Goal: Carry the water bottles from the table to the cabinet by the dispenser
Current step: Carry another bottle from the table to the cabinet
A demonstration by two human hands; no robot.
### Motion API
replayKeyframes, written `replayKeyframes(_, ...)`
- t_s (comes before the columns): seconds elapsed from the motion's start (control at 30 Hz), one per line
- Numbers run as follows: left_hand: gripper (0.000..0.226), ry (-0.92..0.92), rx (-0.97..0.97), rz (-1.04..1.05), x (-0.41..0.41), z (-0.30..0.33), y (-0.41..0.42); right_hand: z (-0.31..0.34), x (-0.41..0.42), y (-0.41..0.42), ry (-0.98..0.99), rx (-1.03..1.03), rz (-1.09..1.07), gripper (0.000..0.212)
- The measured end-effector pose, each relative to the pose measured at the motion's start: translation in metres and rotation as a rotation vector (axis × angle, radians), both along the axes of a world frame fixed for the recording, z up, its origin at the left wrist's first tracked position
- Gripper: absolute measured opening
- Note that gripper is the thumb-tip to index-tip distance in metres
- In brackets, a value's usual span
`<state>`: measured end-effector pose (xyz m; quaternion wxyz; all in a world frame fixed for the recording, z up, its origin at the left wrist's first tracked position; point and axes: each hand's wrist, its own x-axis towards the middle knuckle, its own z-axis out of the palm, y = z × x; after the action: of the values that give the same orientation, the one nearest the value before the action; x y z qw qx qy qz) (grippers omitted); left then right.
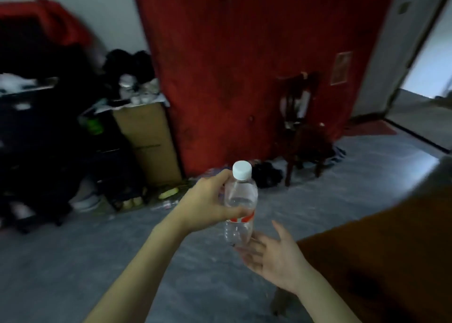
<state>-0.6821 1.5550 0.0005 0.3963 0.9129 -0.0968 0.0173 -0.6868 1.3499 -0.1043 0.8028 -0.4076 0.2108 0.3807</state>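
A clear plastic water bottle [241, 200] with a white cap and a red label band stands upright in the air at the middle of the head view. My left hand [208, 201] grips its upper body, with the thumb across the front just above the label. My right hand [271, 254] lies open, palm up, under the bottle's base, with the fingertips touching it. No cabinet or dispenser can be made out.
A brown table [381, 256] fills the lower right. Ahead hangs a red curtain [256, 66], with a dark wooden chair [303, 129] in front of it. A cardboard box [149, 141] and dark clutter stand on the left. A doorway [430, 78] opens at the far right above grey floor.
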Motion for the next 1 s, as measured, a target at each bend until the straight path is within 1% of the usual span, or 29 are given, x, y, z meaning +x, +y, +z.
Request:
replayKeyframes(0.07, 0.062, -0.018, -0.011, 0.121, -0.026, 0.003, 0.048, 0.003, -0.002, 0.048, -0.027, -0.001, 0.108, 0.074)
replayKeyframes(0.17, 0.055, -0.033, -0.017, 0.276, -0.073, 0.01, 0.117, 0.008, -0.012, 0.126, -0.06, 0.005, 0.268, 0.073)
replayKeyframes(0.33, 0.054, -0.066, 0.006, 0.528, -0.154, 0.022, 0.215, 0.022, -0.047, 0.253, -0.094, 0.022, 0.513, 0.078)
replayKeyframes(0.53, 0.045, -0.058, -0.005, 0.789, -0.247, 0.027, 0.3, 0.028, -0.099, 0.372, -0.095, 0.054, 0.783, 0.084)
replayKeyframes(0.63, 0.05, -0.047, 0.057, 0.894, -0.279, 0.025, 0.326, 0.028, -0.12, 0.414, -0.087, 0.041, 0.918, 0.085)
replayKeyframes(0.73, 0.055, -0.036, 0.091, 0.957, -0.295, 0.024, 0.342, 0.026, -0.126, 0.441, -0.094, 0.042, 1.005, 0.082)
replayKeyframes(1.0, 0.06, -0.066, 0.071, 1.067, -0.29, 0.021, 0.364, 0.028, -0.104, 0.488, -0.094, 0.037, 1.123, 0.084)
